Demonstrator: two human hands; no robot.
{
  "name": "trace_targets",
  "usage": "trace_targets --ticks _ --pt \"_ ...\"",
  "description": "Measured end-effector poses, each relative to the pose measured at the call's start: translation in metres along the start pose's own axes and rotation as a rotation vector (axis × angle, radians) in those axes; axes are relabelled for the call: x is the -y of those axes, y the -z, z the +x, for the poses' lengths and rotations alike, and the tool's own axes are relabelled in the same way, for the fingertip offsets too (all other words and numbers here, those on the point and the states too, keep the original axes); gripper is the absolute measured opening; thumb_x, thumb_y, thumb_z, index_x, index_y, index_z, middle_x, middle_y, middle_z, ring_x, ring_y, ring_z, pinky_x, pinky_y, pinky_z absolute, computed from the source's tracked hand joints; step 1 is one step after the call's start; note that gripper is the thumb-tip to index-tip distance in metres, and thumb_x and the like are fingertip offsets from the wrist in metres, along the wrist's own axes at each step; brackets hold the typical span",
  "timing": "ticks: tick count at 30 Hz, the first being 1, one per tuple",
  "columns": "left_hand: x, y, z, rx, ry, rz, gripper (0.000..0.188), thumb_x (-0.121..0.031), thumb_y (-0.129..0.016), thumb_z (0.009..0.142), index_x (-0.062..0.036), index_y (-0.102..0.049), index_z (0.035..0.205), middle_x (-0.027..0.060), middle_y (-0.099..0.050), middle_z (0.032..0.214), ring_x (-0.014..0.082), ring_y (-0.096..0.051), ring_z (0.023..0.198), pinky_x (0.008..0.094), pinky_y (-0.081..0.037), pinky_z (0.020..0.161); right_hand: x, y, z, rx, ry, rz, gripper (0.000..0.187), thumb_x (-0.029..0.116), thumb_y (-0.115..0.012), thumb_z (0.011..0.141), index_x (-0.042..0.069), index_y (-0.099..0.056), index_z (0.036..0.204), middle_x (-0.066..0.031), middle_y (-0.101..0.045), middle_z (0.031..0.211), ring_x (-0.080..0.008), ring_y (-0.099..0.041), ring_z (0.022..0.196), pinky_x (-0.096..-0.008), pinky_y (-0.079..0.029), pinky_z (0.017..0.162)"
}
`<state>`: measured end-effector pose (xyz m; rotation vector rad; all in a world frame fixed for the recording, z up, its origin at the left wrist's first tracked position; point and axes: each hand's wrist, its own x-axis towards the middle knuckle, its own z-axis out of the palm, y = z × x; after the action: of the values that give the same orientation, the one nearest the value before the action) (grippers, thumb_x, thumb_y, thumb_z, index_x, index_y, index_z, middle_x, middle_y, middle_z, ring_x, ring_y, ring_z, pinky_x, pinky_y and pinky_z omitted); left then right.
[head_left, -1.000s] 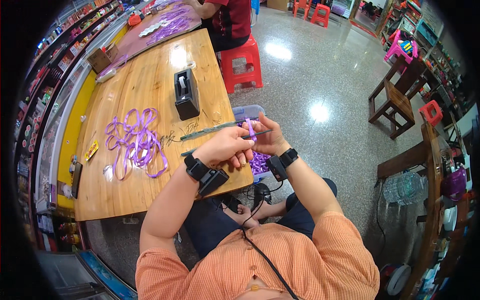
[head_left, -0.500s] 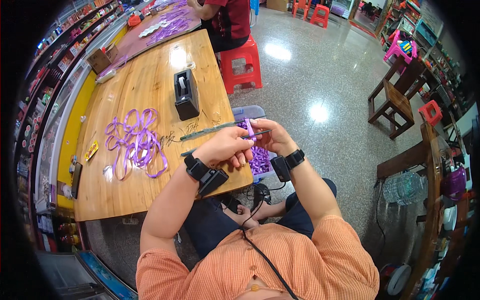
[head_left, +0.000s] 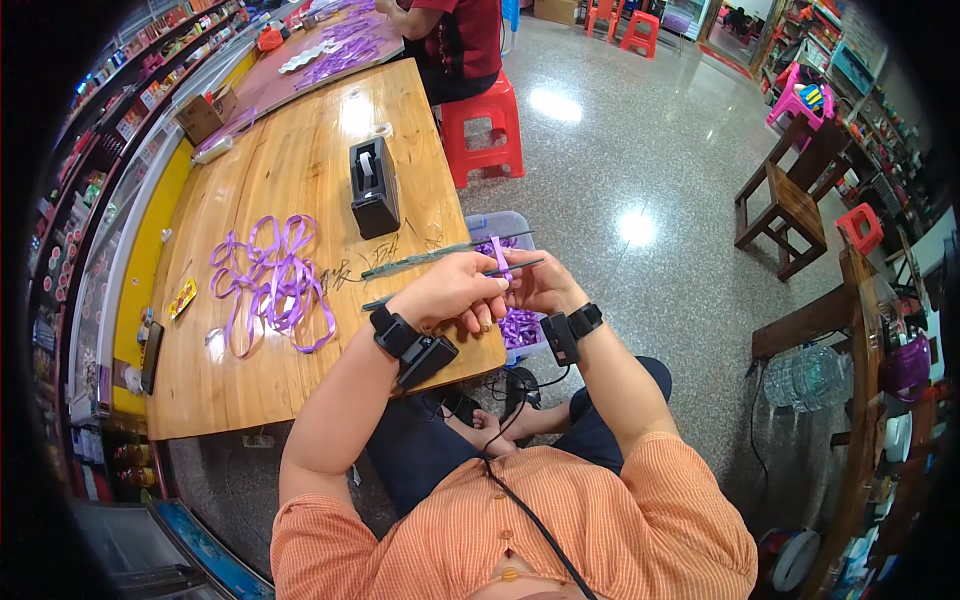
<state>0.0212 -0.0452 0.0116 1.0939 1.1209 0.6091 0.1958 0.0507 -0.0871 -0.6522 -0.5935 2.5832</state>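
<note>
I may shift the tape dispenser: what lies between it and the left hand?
The head view shows a green stick, plus dark marks on the tabletop.

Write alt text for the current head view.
The left hand grips a thin dark stick crossed by a narrow purple ribbon, right hand alongside, at the edge of a brown wooden table. A loose purple ribbon tangle and black tape dispenser sit there.

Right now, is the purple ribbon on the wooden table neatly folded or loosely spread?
Loosely spread: the shiny purple ribbon lies in open, overlapping loops across the varnished wooden table.
</note>
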Motion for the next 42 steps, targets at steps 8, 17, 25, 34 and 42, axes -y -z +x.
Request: trace_targets --ticks 8,17,25,34,42 --pt "0.0 0.0 -0.002 -0.022 -0.002 0.026 0.017 -0.017 -0.054 0.099 0.0001 -0.058 0.099 0.007 -0.067 0.075 0.0102 -0.064 0.053 0.0209 -0.051 0.042 -0.001 -0.002 0.008 0.195 0.027 0.034 0.022 0.021 -0.056 0.098 0.005 -0.065 0.111 -0.0083 -0.069 0.104 -0.0212 -0.065 0.091 -0.0387 -0.053 0.085" --pt "-0.007 -0.01 -0.009 -0.06 -0.093 -0.074 0.035 -0.021 -0.055 0.1 0.0 -0.052 0.128 0.007 -0.067 0.082 0.0101 -0.064 0.056 0.0205 -0.051 0.044 0.003 0.047 -0.013 0.163 0.203 0.193 0.018 0.021 -0.067 0.093 0.007 -0.068 0.105 -0.0026 -0.066 0.089 -0.0096 -0.052 0.063 -0.0296 -0.048 0.071" --pt "-0.005 0.012 0.003 -0.239 -0.251 -0.105 0.033 -0.02 -0.056 0.101 -0.0011 -0.055 0.127 0.0042 -0.066 0.08 0.007 -0.06 0.055 0.0183 -0.049 0.045 0.003 0.093 -0.009 -0.24 0.309 -0.325 0.034 0.03 -0.068 0.094 0.012 -0.06 0.121 0.0004 -0.064 0.092 -0.0148 -0.06 0.074 -0.0311 -0.053 0.069" --pt "-0.009 -0.002 -0.013 -0.521 -0.353 0.264 0.023 -0.017 -0.06 0.096 -0.0007 -0.067 0.112 0.0026 -0.068 0.076 0.0063 -0.059 0.059 0.0229 -0.047 0.047 -0.013 -0.009 -0.047 -0.564 1.165 -1.139 0.026 0.013 -0.068 0.091 0.004 -0.066 0.116 -0.0081 -0.068 0.107 -0.0152 -0.062 0.091 -0.0279 -0.05 0.073" --pt "0.015 -0.002 0.007 -0.466 -0.844 0.857 0.02 -0.02 -0.068 0.079 -0.0086 -0.069 0.095 0.0151 -0.071 0.09 0.0374 -0.067 0.086 0.0419 -0.053 0.072 -0.05 -0.14 -0.085 -0.208 1.576 -1.549 0.016 0.001 -0.073 0.078 0.006 -0.071 0.093 -0.0092 -0.067 0.099 -0.0314 -0.061 0.095 -0.0385 -0.048 0.085"
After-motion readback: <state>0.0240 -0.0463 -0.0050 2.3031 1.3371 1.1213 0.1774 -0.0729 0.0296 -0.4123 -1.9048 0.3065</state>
